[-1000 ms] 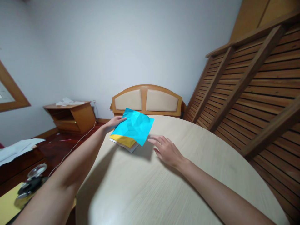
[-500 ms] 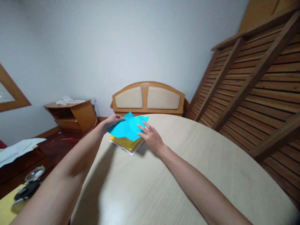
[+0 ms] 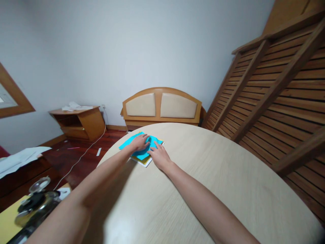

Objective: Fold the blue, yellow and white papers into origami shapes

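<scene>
A bright blue sheet of paper [image 3: 130,141] lies on a small stack, with yellow paper [image 3: 144,160] and white paper [image 3: 145,165] showing along the near edge. My left hand [image 3: 140,142] rests on the middle of the blue sheet, palm down with its fingers stretched to the right. On the right side of the stack, my right hand [image 3: 159,154] lies with fingers spread, their tips touching the blue sheet. Neither hand grips anything. The stack sits near the far left edge of the round pale wooden table [image 3: 203,162].
A headboard [image 3: 158,105] stands behind the table, and a slatted wooden frame [image 3: 269,88] leans at the right. At the left are a small cabinet [image 3: 83,123] with papers on top, a white cable [image 3: 81,156] on the floor and a glass pot [image 3: 38,203].
The blue sheet, which was lifted and curled above the stack, has come down onto it. My left hand has let go of its left edge and moved right onto its middle.
</scene>
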A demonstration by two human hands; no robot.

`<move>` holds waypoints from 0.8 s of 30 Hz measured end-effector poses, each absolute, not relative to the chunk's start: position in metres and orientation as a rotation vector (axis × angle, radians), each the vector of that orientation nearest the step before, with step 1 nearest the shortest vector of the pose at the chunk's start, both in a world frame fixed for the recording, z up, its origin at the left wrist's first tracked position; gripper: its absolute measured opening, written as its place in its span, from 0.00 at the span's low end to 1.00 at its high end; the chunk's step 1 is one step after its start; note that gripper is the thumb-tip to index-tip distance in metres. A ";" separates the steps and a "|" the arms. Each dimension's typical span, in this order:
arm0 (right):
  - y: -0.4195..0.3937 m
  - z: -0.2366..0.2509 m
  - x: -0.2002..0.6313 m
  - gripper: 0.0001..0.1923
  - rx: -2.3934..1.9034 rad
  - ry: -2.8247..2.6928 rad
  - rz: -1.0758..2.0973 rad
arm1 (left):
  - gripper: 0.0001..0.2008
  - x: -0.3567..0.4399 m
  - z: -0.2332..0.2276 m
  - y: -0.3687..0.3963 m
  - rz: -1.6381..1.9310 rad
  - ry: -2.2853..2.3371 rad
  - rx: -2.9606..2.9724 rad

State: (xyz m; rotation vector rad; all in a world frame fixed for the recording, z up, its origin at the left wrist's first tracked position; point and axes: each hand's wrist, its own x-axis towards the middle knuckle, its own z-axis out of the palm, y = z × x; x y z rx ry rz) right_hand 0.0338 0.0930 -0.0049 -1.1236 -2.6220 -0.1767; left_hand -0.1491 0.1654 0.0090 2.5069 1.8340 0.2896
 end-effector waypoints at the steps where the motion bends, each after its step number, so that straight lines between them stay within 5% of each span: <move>1: 0.091 -0.005 0.035 0.17 -1.142 -2.624 -0.141 | 0.28 -0.144 0.002 0.162 0.246 1.836 2.491; 14: 0.047 -0.002 0.147 0.22 -1.160 -2.696 -0.103 | 0.36 -0.151 -0.001 0.162 0.058 2.120 2.308; 20: 0.043 -0.015 0.200 0.26 -1.380 -2.512 0.088 | 0.20 -0.143 0.021 0.164 0.151 2.149 2.470; 24: 0.049 -0.018 0.203 0.29 -1.458 -2.461 0.195 | 0.20 -0.094 0.024 0.145 0.334 2.016 2.652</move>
